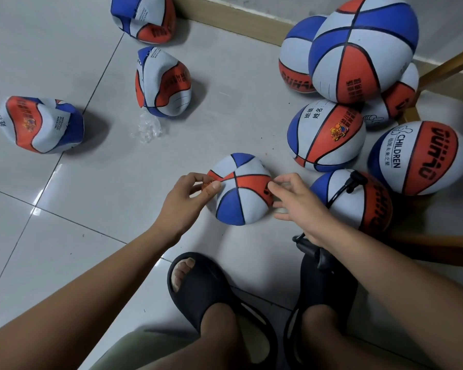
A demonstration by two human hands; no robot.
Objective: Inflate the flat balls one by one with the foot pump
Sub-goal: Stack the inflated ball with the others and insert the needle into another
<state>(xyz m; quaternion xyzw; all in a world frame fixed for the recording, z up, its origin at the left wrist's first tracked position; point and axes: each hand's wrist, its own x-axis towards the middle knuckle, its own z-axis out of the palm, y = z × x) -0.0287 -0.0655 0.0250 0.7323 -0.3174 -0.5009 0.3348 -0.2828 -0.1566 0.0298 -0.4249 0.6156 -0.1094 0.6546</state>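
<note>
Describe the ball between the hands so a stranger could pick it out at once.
Start at the pile of round balls by the right wall. Left of it, ahead of the slippers, a ball lies between the left hand and right hand. Its neighbours are round; the three flat balls farther left are crumpled; this one is dented.

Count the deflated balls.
4 deflated balls: one at top by the baseboard, one below it, one far left, one between the left hand and right hand. More could hide behind the inflated pile.

Foot pump (314, 256) mostly hidden beneath the right forearm (372, 263); topmost flat ball (143, 18) cut off by the upper edge.
</note>
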